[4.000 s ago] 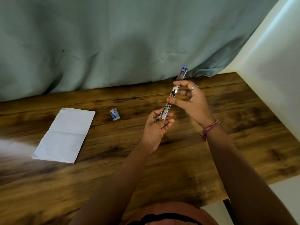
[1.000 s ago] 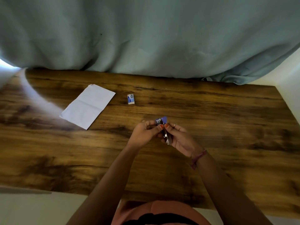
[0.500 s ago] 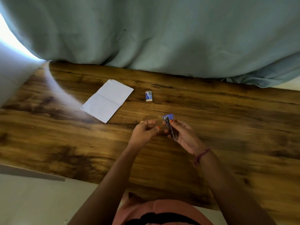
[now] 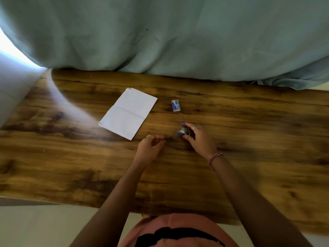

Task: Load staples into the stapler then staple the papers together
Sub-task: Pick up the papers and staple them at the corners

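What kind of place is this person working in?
Probably a room at home, or a small office, though that is a guess. A wooden table stands against a pale green curtain, and on it lie a sheet of paper and a small box of staples.

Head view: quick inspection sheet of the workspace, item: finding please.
Surface: wooden table, dark grain, a light streak at its left end.
Job's things: blue stapler in the right hand's grip; white papers lying flat; small staple box beside them, apart.
Clutter: nothing seen.
Grippers: right hand curled round the stapler; left hand holds nothing, fingers loosely curled.
Cables: nothing seen.
Surroundings: teal curtain behind the table; pale wall at left.
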The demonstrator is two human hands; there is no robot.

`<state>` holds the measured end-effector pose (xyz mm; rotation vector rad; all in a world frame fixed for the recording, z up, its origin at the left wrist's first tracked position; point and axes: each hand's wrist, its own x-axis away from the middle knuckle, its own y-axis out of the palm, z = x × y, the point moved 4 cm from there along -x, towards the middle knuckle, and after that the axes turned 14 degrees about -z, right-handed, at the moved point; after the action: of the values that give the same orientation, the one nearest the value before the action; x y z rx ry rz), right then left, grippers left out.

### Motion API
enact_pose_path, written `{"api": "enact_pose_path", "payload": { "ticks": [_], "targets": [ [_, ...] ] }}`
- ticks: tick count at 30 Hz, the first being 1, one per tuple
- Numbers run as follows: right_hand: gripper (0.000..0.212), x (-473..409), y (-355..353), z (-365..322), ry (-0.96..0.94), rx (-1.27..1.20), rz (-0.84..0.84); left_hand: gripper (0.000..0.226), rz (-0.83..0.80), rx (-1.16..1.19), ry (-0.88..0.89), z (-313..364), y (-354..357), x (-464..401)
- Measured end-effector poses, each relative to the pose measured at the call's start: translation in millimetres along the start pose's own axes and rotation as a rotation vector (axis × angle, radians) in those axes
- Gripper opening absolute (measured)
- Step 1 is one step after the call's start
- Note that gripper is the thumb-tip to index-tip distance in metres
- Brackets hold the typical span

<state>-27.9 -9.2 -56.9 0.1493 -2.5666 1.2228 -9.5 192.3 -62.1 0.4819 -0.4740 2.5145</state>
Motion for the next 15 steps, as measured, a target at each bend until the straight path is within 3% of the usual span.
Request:
{"api": "enact_pose_path", "payload": {
  "ticks": [9, 15],
  "targets": [
    [0.053, -16, 8, -13, 0.039, 0.180, -0.028, 0.021, 0.040, -0.120, 0.035, -5, -55, -19],
    [0.060, -22, -3, -26, 0.100, 0.175, -0.117, 0.022, 0.159, -0.109, 0.080, -3, -108, -34]
  ]
}}
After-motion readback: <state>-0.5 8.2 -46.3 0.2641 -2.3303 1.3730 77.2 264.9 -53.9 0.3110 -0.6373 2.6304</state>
